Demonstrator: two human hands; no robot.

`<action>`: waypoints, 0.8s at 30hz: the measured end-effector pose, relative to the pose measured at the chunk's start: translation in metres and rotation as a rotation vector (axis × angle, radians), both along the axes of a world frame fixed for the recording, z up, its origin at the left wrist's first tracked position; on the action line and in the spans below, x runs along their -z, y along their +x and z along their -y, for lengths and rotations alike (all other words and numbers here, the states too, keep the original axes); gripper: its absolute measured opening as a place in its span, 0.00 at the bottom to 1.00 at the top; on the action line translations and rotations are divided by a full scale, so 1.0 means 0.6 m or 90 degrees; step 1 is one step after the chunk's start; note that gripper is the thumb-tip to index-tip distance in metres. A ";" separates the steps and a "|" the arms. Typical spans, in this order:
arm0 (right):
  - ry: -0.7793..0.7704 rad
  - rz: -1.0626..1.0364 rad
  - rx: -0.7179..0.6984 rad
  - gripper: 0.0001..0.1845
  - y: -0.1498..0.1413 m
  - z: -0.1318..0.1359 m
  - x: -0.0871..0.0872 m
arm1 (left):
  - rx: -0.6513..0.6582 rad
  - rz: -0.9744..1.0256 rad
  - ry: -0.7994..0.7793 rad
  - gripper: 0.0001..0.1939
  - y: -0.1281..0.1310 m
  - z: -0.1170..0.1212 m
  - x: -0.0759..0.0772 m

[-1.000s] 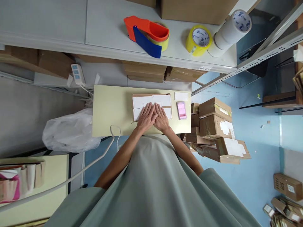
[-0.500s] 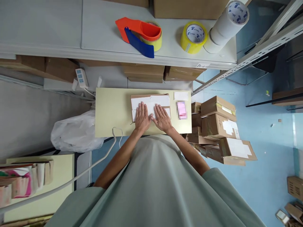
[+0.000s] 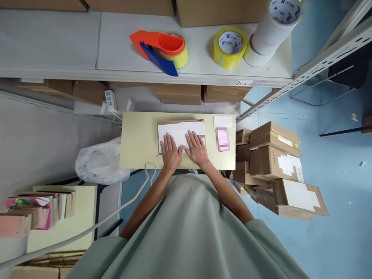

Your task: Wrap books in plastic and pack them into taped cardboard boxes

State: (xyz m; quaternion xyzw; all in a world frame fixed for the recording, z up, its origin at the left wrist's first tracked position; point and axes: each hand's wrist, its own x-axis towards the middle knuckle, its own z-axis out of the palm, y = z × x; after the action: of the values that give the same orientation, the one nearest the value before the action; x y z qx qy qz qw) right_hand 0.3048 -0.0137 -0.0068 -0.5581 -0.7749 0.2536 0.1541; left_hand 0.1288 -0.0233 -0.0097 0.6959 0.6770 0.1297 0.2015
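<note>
A flat cardboard box [image 3: 180,122] with white paper labels [image 3: 178,131] over its top lies on the pale yellow table [image 3: 139,143]. My left hand [image 3: 171,151] rests flat on the box's lower left part, fingers stretched out. Fingers spread, my right hand [image 3: 197,148] lies on its lower right part. The two thumbs nearly meet. To the right of the box are a white slip [image 3: 222,121] and a pink, blurred-out item [image 3: 223,139], both untouched.
On the shelf [image 3: 116,50] ahead sit an orange and blue tape dispenser [image 3: 162,50], a yellow tape roll [image 3: 230,47] and stacked white rolls [image 3: 269,33]. Stacked cartons [image 3: 274,159] stand right of the table. A white cable [image 3: 128,203] runs past my left arm; a plastic bag [image 3: 101,161] lies left.
My hands, side by side over the middle of the box earlier, have slid apart towards its left and right sides. The head view has shifted slightly.
</note>
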 end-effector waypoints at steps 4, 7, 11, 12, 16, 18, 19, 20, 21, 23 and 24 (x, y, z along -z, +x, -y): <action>-0.013 -0.005 0.044 0.41 0.036 0.037 0.003 | -0.024 -0.021 0.002 0.45 0.014 0.003 -0.007; -0.024 -0.021 0.083 0.43 0.060 0.067 0.015 | -0.028 -0.033 -0.006 0.45 0.004 0.010 -0.013; -0.092 -0.116 0.169 0.55 0.087 0.104 0.051 | -0.203 -0.008 0.004 0.47 -0.040 0.024 -0.003; -0.120 -0.151 0.190 0.57 0.092 0.110 0.061 | -0.295 0.034 0.005 0.47 -0.052 0.025 0.003; -0.203 -0.268 0.229 0.56 0.100 0.121 0.085 | -0.531 0.261 -0.026 0.45 -0.081 0.023 0.028; -0.202 -0.296 0.243 0.53 0.096 0.119 0.082 | -0.534 0.295 -0.030 0.45 -0.079 0.023 0.035; -0.191 -0.304 0.252 0.52 0.095 0.117 0.077 | -0.532 0.310 -0.025 0.45 -0.076 0.024 0.035; -0.174 -0.311 0.263 0.50 0.094 0.115 0.069 | -0.530 0.324 -0.019 0.44 -0.073 0.026 0.033; -0.156 -0.319 0.272 0.49 0.093 0.113 0.059 | -0.528 0.337 -0.011 0.44 -0.071 0.029 0.029; -0.125 -0.341 0.282 0.48 0.094 0.110 0.033 | -0.525 0.356 0.015 0.45 -0.070 0.039 0.016; -0.112 -0.356 0.285 0.47 0.095 0.111 0.019 | -0.494 0.368 0.032 0.46 -0.071 0.046 0.007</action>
State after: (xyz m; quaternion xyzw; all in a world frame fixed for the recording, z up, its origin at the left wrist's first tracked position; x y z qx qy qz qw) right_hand 0.3617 -0.0803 -0.0180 -0.6344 -0.5366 0.4217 0.3630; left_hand 0.0863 -0.0509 -0.0138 0.3320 0.7996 0.3995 0.3013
